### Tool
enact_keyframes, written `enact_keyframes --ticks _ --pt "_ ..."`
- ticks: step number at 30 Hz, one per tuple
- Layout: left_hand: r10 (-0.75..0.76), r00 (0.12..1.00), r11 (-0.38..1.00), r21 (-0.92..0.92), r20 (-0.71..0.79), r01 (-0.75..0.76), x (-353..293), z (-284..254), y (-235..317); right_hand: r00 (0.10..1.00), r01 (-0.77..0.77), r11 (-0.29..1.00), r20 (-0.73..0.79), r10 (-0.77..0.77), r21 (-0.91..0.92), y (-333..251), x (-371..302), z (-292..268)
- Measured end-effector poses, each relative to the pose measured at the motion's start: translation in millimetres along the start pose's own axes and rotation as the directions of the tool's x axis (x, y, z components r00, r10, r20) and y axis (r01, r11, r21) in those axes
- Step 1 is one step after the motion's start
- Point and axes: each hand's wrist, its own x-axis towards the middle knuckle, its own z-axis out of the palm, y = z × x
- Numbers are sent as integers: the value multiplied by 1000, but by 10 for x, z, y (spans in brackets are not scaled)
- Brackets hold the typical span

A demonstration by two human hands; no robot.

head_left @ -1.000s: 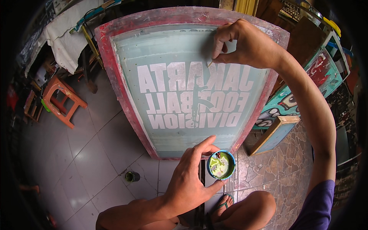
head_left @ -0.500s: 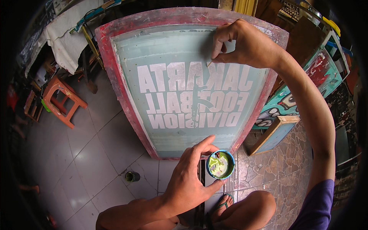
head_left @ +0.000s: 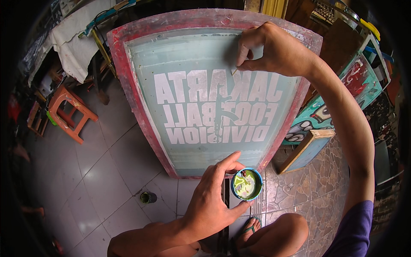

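Observation:
A silk-screen printing frame (head_left: 112, 43) with a worn red and grey border stands upright in front of me. Its pale green mesh (head_left: 188, 53) carries lighter block lettering and a rifle-like shape. My right hand (head_left: 261, 47), closed in a pinch, holds a thin stick (head_left: 235, 72) whose tip is at the top row of letters; I cannot tell if it touches the mesh. Below the frame's lower edge, my left hand (head_left: 209, 197) grips a small blue-rimmed cup (head_left: 246, 184) between thumb and fingers. Green liquid with whitish patches shows inside the cup.
An orange plastic stool (head_left: 70, 111) stands on the tiled floor at left. A small dark container (head_left: 148, 197) sits on the floor left of my left hand. At right, a small wooden-edged frame (head_left: 306, 152) leans near a painted turquoise panel (head_left: 359, 83). A white cloth (head_left: 70, 47) hangs at upper left.
The stick's tip has shifted very slightly to the right along the top row of letters. My left hand and the cup are almost still.

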Motion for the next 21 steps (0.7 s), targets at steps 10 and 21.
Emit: enact_keyframes --ticks 10,21 --pt "-9 1000 1000 8 2 9 -4 -8 15 1000 17 999 -4 -17 36 6 -5 -10" --pt "-11 1000 1000 7 -2 11 -6 -8 27 1000 7 1000 -13 -6 26 -7 -6 5"
